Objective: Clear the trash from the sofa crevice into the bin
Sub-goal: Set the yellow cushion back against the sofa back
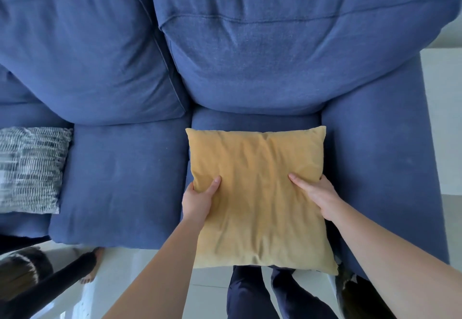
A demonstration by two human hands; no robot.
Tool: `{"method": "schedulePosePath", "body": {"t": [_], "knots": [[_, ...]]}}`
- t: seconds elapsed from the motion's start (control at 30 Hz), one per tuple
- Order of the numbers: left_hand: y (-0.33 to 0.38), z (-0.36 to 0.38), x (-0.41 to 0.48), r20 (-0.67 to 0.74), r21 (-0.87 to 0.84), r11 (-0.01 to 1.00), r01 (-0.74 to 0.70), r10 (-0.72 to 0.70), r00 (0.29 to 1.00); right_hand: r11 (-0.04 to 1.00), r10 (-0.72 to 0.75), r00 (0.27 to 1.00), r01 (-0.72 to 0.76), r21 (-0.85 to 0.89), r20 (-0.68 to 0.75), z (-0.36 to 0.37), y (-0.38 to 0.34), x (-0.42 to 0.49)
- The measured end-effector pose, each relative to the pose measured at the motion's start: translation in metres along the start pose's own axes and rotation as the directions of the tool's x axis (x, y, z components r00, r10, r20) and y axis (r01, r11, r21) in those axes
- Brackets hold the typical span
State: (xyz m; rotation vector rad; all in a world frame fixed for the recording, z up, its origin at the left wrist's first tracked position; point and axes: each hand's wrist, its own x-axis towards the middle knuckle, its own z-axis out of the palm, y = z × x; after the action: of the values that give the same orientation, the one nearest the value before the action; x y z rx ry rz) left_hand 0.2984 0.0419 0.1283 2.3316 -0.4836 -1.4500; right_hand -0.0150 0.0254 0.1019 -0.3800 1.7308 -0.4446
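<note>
Yellow pillow covers sofa seat ahead; patterned cushion far left. My left grip and right grip clamp the pillow's sides.

Left hand and right hand gripping yellow cushion, blue sofa

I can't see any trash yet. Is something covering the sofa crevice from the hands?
Yes. The yellow cushion, gripped by the left hand and right hand, lies over the right seat. No trash or bin shows.
</note>
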Motion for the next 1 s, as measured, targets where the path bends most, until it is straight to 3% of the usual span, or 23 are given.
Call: {"method": "schedulePosePath", "body": {"t": [0.3, 0.57, 0.77, 1.0], "knots": [[0.037, -0.021, -0.035, 0.063, -0.105, 0.984, -0.141, 0.148, 0.987, 0.957, -0.273, 0.960, 0.278, 0.084, -0.068, -0.012, -0.049, -0.054], [0.111, -0.023, -0.010, 0.118, -0.209, 0.926, -0.315, 0.344, 0.932, 0.878, -0.461, 0.878, 0.472, 0.075, -0.131, -0.015, -0.111, -0.042], [0.155, -0.017, 0.024, 0.135, -0.238, 0.894, -0.380, 0.418, 0.899, 0.842, -0.515, 0.840, 0.533, 0.082, -0.172, -0.009, -0.148, -0.018], [0.164, -0.008, 0.068, 0.166, -0.140, 0.909, -0.392, 0.412, 0.896, 0.869, -0.485, 0.858, 0.495, 0.016, -0.168, 0.000, -0.154, 0.024]]}}
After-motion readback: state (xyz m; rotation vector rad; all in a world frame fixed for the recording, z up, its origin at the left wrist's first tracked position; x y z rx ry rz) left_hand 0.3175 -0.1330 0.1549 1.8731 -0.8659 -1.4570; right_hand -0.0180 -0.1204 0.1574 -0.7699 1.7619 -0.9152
